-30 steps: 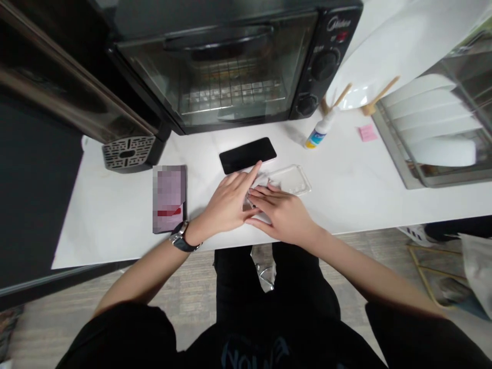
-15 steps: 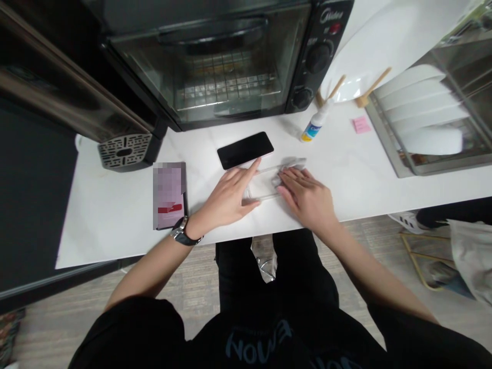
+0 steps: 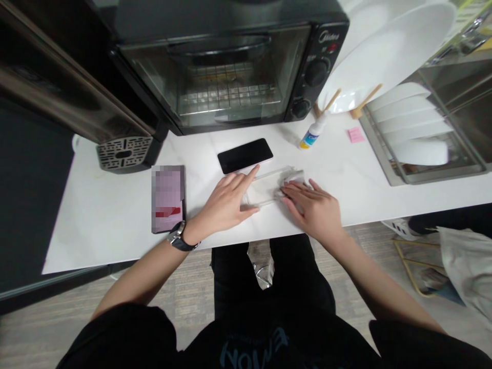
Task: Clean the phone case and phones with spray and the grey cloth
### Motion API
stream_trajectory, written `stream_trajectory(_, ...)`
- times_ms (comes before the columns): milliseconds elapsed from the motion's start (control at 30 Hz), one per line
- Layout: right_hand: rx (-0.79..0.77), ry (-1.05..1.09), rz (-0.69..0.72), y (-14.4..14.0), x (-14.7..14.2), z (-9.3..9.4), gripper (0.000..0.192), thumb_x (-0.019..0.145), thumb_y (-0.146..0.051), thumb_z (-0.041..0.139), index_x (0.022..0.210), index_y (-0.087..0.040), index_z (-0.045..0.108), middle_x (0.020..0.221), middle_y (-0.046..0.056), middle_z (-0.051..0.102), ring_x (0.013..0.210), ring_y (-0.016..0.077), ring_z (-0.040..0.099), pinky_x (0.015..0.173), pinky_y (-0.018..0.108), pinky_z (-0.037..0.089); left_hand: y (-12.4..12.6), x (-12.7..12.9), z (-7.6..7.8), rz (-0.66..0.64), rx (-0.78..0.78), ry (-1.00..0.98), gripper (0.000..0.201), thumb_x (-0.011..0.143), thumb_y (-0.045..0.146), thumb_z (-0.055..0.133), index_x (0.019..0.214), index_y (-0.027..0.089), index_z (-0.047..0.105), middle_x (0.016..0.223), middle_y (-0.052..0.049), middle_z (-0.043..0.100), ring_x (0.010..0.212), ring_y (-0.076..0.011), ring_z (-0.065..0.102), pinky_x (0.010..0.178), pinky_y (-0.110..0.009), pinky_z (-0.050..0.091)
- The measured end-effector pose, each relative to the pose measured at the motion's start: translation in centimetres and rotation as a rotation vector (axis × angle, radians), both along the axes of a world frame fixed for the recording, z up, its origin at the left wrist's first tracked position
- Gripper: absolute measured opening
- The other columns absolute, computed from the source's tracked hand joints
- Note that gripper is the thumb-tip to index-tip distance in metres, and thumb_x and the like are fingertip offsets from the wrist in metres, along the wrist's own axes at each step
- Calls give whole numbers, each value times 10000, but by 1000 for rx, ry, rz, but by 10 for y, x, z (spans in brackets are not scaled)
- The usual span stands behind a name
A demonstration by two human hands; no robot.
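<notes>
A clear phone case (image 3: 264,189) lies flat on the white counter. At its left end, my left hand (image 3: 225,202) grips it between the thumb and the stretched index finger. My right hand (image 3: 317,209) presses a crumpled grey cloth (image 3: 295,177) onto the right end of the case, with the fingers bunched over it. Part of the cloth is hidden under those fingers. Just beyond the case rests a black smartphone (image 3: 245,155), screen up, near my left fingertips but apart from the case.
Behind stands a black toaster oven (image 3: 230,77). A white spray bottle (image 3: 312,132) and a pink sticky note (image 3: 355,135) are to its right, near a rack of white dishes (image 3: 407,115). Another phone (image 3: 168,197), its screen lit, lies by my left wrist. The counter (image 3: 369,195) ends close to my body.
My right hand has shifted slightly right and nearer to me with the cloth, its index finger now lifted apart. My left hand keeps its place on the case. The view has tilted a little.
</notes>
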State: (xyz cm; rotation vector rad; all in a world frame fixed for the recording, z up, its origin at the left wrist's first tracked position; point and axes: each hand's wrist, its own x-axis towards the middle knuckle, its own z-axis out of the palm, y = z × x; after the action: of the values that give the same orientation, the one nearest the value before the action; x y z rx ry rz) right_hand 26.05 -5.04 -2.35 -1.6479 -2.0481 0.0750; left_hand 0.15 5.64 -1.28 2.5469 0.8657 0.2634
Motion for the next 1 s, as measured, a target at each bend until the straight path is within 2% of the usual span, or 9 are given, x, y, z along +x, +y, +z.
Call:
stream_trajectory(67, 20, -32, -85, 7, -4, -4, 383, 1145, -351, 552, 1341, -130, 795, 1358, 154, 813, 1302, 336, 776, 1208, 574, 577, 1, 0, 1, -12, -16, -17, 1145, 971, 381, 796, 1803, 266, 19, 1528, -121, 636, 1350, -344, 563, 1237, -505, 413)
stream_trajectory(133, 14, -35, -75, 14, -20, -7, 441, 1150, -360, 529, 1397, -73, 755, 1428, 195, 772, 1365, 358, 737, 1210, 569, 577, 2, 0, 1, -19, -28, -30, 1141, 974, 374, 792, 1803, 273, 16, 1534, -120, 634, 1359, -340, 563, 1243, -505, 405)
stream_trajectory(267, -33, 19, 126, 16, -61, -7, 465, 1167, -371, 489, 1424, -66, 727, 1479, 191, 744, 1437, 330, 688, 1267, 531, 532, 3, -1, -1, -13, -30, -28, 1119, 978, 375, 773, 1805, 249, 29, 1523, -141, 638, 1367, -356, 567, 1226, -522, 415)
stream_trajectory(333, -56, 55, 215, 11, -70, -3, 440, 1173, -373, 484, 1412, -100, 732, 1466, 167, 758, 1442, 300, 687, 1281, 522, 517, 2, -1, -1, 5, -28, -18, 1125, 965, 332, 775, 1805, 248, 31, 1537, -141, 635, 1366, -361, 564, 1208, -515, 429)
stream_trajectory(467, -90, 98, 208, -6, -49, 5, 366, 1173, -346, 505, 1348, -159, 767, 1406, 118, 800, 1386, 257, 729, 1284, 504, 515, -1, -1, 0, 43, -31, -4, 1170, 954, 364, 807, 1806, 288, 9, 1583, -122, 614, 1385, -366, 546, 1197, -505, 435)
stream_trajectory(633, -15, 10, -36, -7, -7, 0, 353, 1156, -354, 542, 1317, -166, 793, 1346, 122, 823, 1312, 309, 773, 1249, 590, 536, -2, 0, 2, 14, -38, -21, 1183, 969, 390, 802, 1803, 294, -30, 1576, -119, 619, 1409, -358, 544, 1245, -519, 399)
stream_trajectory(733, 16, -30, -119, 7, -11, -9, 425, 1143, -400, 558, 1376, -111, 765, 1406, 183, 784, 1352, 355, 745, 1232, 603, 548, 0, 0, 2, -2, -53, -33, 1177, 968, 363, 798, 1802, 302, -30, 1580, -111, 622, 1392, -349, 555, 1255, -523, 393)
stream_trajectory(833, 12, 9, -45, 18, -36, -11, 493, 1133, -438, 570, 1415, -68, 735, 1468, 219, 741, 1422, 371, 696, 1245, 570, 543, 2, -1, 2, 10, -68, -33, 1136, 980, 388, 779, 1805, 289, 4, 1585, -120, 616, 1404, -357, 548, 1251, -530, 401)
stream_trajectory(1000, -42, 130, 235, 9, -72, -2, 459, 1134, -424, 580, 1380, -68, 734, 1431, 214, 768, 1398, 356, 715, 1262, 590, 521, 3, -2, 2, 42, -60, -7, 1074, 972, 393, 759, 1804, 239, 98, 1545, -134, 630, 1384, -372, 554, 1225, -534, 438)
